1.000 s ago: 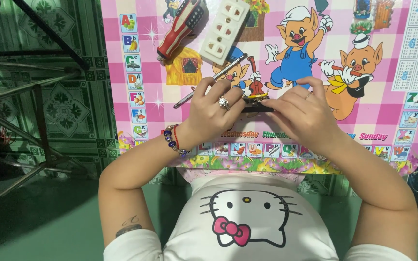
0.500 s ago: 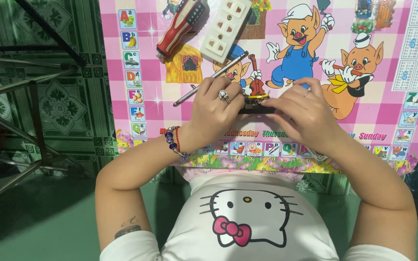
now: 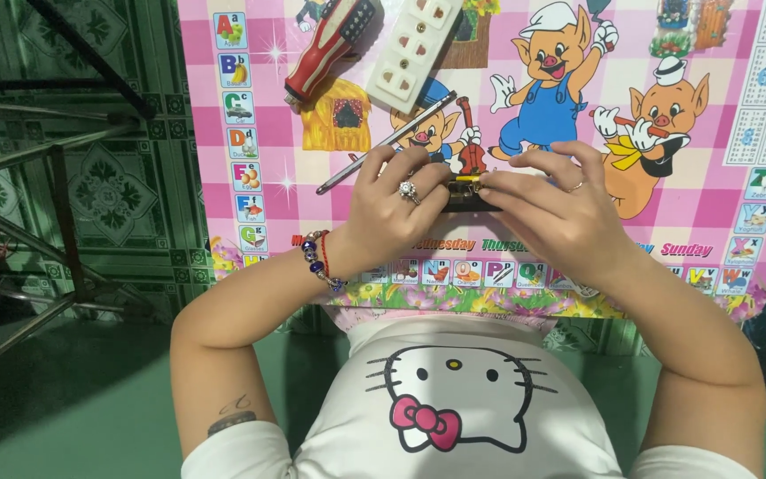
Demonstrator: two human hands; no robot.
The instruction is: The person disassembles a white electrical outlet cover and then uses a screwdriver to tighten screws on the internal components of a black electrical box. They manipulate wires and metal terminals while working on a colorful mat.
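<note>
Left hand point(image 3: 398, 206) slid slightly left (fingers point(image 3: 418, 164) regripping).

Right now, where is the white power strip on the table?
In the head view the white power strip lies at the top edge of the pink table, left of centre, beside the red tool and above the left hand.

A pink-and-white checked table top point(image 3: 738, 53) printed with cartoon pigs is shown. Near its far edge, a red-and-black tool point(image 3: 328, 44) and a white socket strip point(image 3: 414, 40) are seen. A small black-and-yellow part point(image 3: 466, 190) is shown between ringed fingers.
</note>
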